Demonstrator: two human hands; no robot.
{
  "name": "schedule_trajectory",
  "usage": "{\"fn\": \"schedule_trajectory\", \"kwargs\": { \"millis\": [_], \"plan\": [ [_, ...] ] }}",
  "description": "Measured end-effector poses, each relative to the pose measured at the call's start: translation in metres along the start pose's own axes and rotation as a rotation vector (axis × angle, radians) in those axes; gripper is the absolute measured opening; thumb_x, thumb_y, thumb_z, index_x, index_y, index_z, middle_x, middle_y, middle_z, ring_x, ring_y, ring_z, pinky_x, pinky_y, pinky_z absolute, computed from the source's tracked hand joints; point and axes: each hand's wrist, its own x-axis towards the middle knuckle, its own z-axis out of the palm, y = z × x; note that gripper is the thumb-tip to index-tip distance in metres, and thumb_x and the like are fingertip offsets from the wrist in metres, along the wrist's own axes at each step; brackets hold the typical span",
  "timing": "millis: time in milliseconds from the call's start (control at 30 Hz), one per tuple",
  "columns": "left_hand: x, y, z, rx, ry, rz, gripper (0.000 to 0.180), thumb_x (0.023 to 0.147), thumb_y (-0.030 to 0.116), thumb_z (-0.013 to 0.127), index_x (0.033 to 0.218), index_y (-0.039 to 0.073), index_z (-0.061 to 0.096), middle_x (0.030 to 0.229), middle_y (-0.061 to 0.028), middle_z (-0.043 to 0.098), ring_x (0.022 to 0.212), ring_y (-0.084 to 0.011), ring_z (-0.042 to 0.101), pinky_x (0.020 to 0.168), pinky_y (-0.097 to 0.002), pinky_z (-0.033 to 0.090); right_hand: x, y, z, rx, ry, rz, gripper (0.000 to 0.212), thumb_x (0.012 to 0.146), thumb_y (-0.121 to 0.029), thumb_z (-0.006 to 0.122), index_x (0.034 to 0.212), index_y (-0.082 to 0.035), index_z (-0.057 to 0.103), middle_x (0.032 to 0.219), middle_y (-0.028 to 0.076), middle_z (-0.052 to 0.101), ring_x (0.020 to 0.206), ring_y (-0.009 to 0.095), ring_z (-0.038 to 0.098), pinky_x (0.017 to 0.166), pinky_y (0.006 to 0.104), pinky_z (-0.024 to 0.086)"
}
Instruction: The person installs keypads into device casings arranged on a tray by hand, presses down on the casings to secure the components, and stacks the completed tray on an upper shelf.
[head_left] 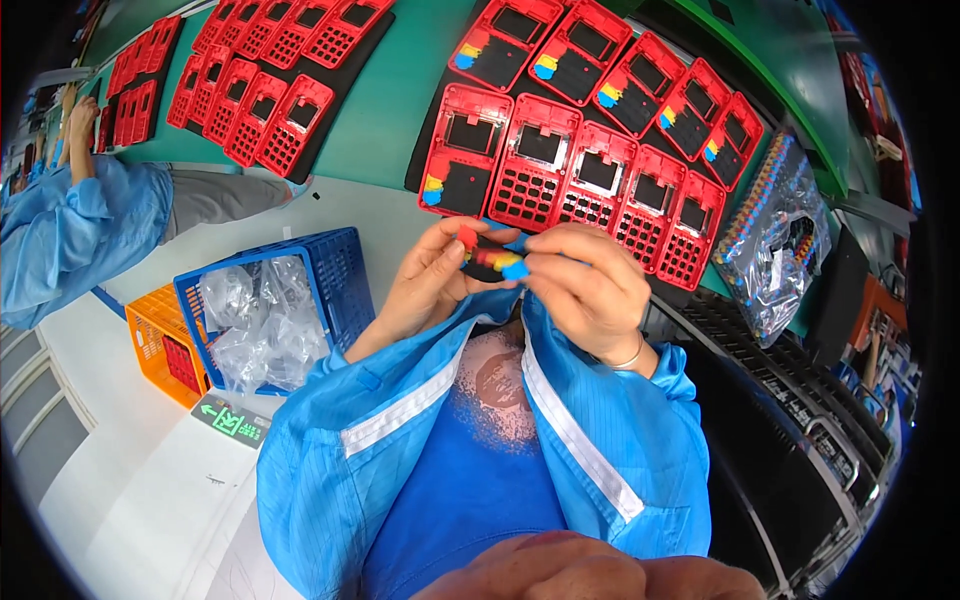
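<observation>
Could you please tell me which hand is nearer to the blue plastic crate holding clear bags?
Left: the left hand is just right of the blue plastic crate in the picture; the right hand is farther right, past the left one.

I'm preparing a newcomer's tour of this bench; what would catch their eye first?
Probably the bright red casings in two rows at the top, right of centre. Near the middle, the left hand and right hand hold a small multicoloured piece. Left of the hands, a blue crate holding clear plastic bags also stands out.
</observation>
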Motion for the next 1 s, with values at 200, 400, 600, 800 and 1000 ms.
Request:
{"fn": "schedule_trajectory", "kwargs": {
  "millis": [200, 400, 600, 800, 1000],
  "plan": [
    [0.0, -0.006, -0.017, 0.075, 0.065, 0.005, 0.032, 0.109, 0.014, 0.055, 0.138, 0.002, 0.051, 0.137, -0.0204, 0.06, 0.121, -0.0337, 0.067, 0.103, -0.053, 0.058, 0.002, 0.019, 0.01, -0.637, -0.134, -0.207, 0.024, 0.074, -0.004, 0.073, 0.098, 0.0, 0.076, 0.104, 0.013, 0.076, 0.096, 0.028, 0.075, 0.084, 0.0377, 0.061],
    [0.002, -0.004, -0.01, 0.099, 0.072, -0.01, 0.029, 0.108, 0.01, 0.055, 0.135, 0.0, 0.053, 0.137, -0.0182, 0.059, 0.124, -0.0276, 0.065, 0.105, -0.0513, 0.058, -0.012, 0.021, 0.011, -0.679, -0.206, -0.206, 0.028, 0.077, -0.012, 0.069, 0.101, 0.002, 0.074, 0.109, 0.014, 0.075, 0.101, 0.027, 0.074, 0.089, 0.0395, 0.06],
    [0.003, 0.0, -0.01, 0.088, 0.043, -0.024, 0.028, 0.108, 0.009, 0.055, 0.135, 0.001, 0.053, 0.138, -0.0161, 0.059, 0.125, -0.0276, 0.064, 0.106, -0.0494, 0.057, 0.001, 0.005, 0.001, -0.731, -0.172, -0.29, 0.031, 0.078, -0.005, 0.068, 0.107, 0.002, 0.077, 0.11, 0.015, 0.076, 0.105, 0.029, 0.075, 0.095, 0.0389, 0.061],
    [0.004, -0.006, -0.01, 0.086, 0.055, 0.004, 0.029, 0.109, 0.01, 0.053, 0.136, 0.001, 0.052, 0.139, -0.0179, 0.059, 0.126, -0.0278, 0.064, 0.105, -0.0493, 0.058, -0.009, 0.018, 0.008, -0.721, -0.217, -0.215, 0.03, 0.081, -0.006, 0.07, 0.109, 0.001, 0.077, 0.111, 0.015, 0.076, 0.107, 0.029, 0.075, 0.094, 0.0409, 0.06],
    [0.002, -0.003, -0.006, 0.113, 0.04, 0.003, 0.029, 0.109, 0.01, 0.053, 0.137, 0.001, 0.051, 0.134, -0.0206, 0.062, 0.124, -0.0273, 0.065, 0.103, -0.0482, 0.059, -0.016, 0.016, 0.006, -0.681, -0.179, -0.189, 0.027, 0.083, -0.008, 0.076, 0.108, 0.002, 0.075, 0.112, 0.014, 0.075, 0.109, 0.029, 0.073, 0.099, 0.0437, 0.057]
  ]
}}
